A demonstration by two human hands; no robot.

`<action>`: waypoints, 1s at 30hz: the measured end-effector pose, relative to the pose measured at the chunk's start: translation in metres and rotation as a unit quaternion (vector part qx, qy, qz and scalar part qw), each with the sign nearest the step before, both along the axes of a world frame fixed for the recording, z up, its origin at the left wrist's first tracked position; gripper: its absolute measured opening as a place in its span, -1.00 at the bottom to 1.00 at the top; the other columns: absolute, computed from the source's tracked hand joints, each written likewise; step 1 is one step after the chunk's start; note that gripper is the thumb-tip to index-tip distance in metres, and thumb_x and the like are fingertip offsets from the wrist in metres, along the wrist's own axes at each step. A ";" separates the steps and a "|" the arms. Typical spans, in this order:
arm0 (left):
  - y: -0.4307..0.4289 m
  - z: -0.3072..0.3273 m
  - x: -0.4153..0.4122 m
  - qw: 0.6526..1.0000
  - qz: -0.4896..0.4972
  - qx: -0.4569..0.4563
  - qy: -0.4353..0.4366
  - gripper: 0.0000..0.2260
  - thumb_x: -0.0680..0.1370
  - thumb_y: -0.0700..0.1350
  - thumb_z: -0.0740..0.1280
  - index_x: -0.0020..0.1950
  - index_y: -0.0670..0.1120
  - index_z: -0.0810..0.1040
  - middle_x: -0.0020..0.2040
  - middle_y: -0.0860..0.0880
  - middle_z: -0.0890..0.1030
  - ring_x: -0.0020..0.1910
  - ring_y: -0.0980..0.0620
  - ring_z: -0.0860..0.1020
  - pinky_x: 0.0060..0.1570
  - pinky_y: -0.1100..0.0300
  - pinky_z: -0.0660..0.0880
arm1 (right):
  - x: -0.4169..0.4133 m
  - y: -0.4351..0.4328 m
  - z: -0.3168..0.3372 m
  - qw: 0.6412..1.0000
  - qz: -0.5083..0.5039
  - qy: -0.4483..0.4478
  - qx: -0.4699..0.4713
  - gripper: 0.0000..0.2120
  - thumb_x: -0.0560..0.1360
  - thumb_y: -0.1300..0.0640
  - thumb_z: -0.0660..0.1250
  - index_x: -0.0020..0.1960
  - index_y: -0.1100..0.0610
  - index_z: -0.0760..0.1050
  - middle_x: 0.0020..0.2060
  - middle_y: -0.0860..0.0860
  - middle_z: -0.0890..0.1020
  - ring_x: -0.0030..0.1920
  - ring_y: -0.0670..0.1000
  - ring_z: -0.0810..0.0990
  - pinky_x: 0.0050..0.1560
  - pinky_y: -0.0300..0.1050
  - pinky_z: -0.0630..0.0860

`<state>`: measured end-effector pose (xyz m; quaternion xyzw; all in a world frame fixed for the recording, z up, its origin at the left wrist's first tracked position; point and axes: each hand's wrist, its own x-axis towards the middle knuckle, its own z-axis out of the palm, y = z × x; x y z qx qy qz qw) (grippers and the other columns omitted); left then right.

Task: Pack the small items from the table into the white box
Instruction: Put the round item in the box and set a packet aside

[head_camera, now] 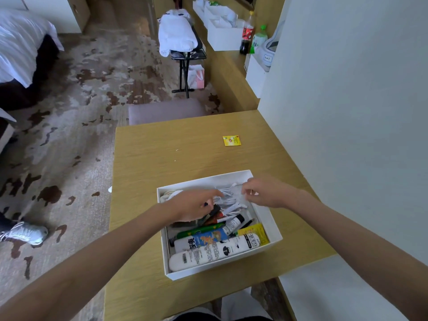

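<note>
Head view shows a wooden table (pixel 162 158) with a white box (pixel 266 218) standing near its near edge, toward the right side. Both bare forearms reach in from the bottom corners of the frame and meet over the far half of the box.

Much of that far half is covered. The left hand (pixel 192 206) lies palm down over the box's far left part, fingers curled loosely; what is under the palm is hidden, and I cannot tell whether it grips anything. The right hand (pixel 266 193) hovers at the far right rim, thumb and forefinger drawn together as if pinching something small and white, too small to make out. Between the two hands lies a tangle of white cable (pixel 228 196), inside the box and touching or just beside the left fingertips.

In the near half of the box, items lie packed side by side: a long white tube (pixel 208 253) with a barcode and blurred print, a blue packet (pixel 208 238), a green tube (pixel 199 229), a yellow packet (pixel 254 232) with dark characters I cannot read, and a small black-capped tube (pixel 235 222).

A yellow tea sachet (pixel 231 140) lies alone near the table's far right corner, well apart from both hands; its red logo is illegible.
</note>
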<state>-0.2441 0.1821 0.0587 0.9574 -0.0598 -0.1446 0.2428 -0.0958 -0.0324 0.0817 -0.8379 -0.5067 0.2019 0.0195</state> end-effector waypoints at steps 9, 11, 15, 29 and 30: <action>0.015 0.014 0.088 0.989 0.127 -0.021 -0.074 -0.77 0.59 -0.11 0.16 0.20 -0.01 0.51 0.11 -0.04 0.60 -0.04 0.00 0.52 -0.04 0.13 0.44 | 0.065 0.007 0.008 0.974 -0.151 0.078 0.153 -0.82 0.55 0.00 0.25 0.00 0.03 0.59 -0.08 -0.12 0.65 -0.02 -0.09 0.59 0.01 -0.08 0.54; 0.018 0.012 0.109 0.984 0.160 -0.019 -0.070 -0.77 0.58 -0.14 0.17 0.18 -0.04 0.54 0.13 -0.07 0.60 0.04 -0.08 0.54 0.02 0.11 0.45 | 0.084 0.014 0.000 0.964 -0.172 0.091 0.182 -0.82 0.56 0.00 0.27 0.02 0.06 0.59 -0.07 -0.10 0.66 -0.02 -0.10 0.59 0.02 -0.08 0.54; 0.026 0.002 0.152 0.973 0.223 -0.030 -0.046 -0.75 0.56 -0.21 0.17 0.15 -0.10 0.57 0.14 -0.14 0.60 0.11 -0.14 0.54 0.09 0.09 0.47 | 0.128 0.032 -0.027 0.950 -0.217 0.113 0.196 -0.80 0.56 0.02 0.29 0.06 0.11 0.58 -0.05 -0.07 0.66 -0.01 -0.08 0.61 0.06 -0.07 0.54; 0.060 -0.068 0.219 0.950 0.298 -0.007 0.089 -0.77 0.57 -0.16 0.20 0.17 -0.09 0.56 0.11 -0.09 0.61 0.10 -0.09 0.55 0.04 0.15 0.41 | 0.281 0.155 -0.140 0.978 -0.192 0.073 0.026 -0.41 0.57 0.01 0.27 0.52 0.16 0.17 0.44 0.17 0.31 0.44 0.21 0.25 0.41 0.06 0.22; 0.061 -0.071 0.217 0.950 0.299 -0.009 0.092 -0.77 0.57 -0.16 0.20 0.17 -0.09 0.56 0.10 -0.09 0.61 0.09 -0.08 0.55 0.03 0.17 0.41 | 0.283 0.158 -0.144 0.982 -0.176 0.067 0.012 -0.33 0.54 -0.02 0.32 0.53 0.14 0.13 0.45 0.17 0.31 0.45 0.22 0.23 0.42 0.07 0.20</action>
